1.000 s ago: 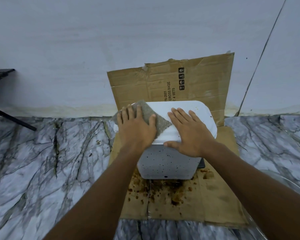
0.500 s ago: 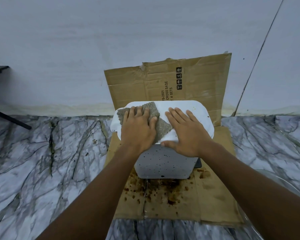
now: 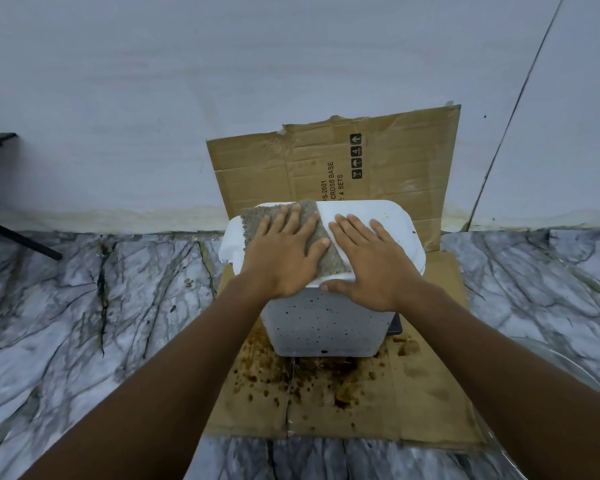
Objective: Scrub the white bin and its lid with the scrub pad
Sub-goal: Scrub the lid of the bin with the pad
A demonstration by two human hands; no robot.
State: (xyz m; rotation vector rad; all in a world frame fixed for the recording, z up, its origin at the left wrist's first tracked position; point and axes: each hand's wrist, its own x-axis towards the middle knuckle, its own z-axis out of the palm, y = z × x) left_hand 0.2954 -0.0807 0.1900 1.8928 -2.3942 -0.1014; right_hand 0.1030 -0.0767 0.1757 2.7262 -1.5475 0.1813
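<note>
The white bin (image 3: pixel 323 327) stands on stained cardboard, its front wall speckled with dark spots. Its white lid (image 3: pixel 392 223) is closed on top. My left hand (image 3: pixel 284 254) lies flat on the grey-green scrub pad (image 3: pixel 253 216), pressing it against the left half of the lid. My right hand (image 3: pixel 368 261) rests flat on the lid's right half, thumb hooked over the front edge, fingers apart and holding nothing.
A cardboard sheet (image 3: pixel 413 403) with brown stains lies under the bin, and its back flap (image 3: pixel 395 161) leans on the white wall. Marble floor (image 3: pixel 84 323) surrounds it. A black stand leg (image 3: pixel 18 237) is at far left. A clear curved rim (image 3: pixel 568 368) shows at right.
My left hand has slid the scrub pad rightward and away from me across the lid, from its left corner toward the middle. My right hand has stayed on the lid.
</note>
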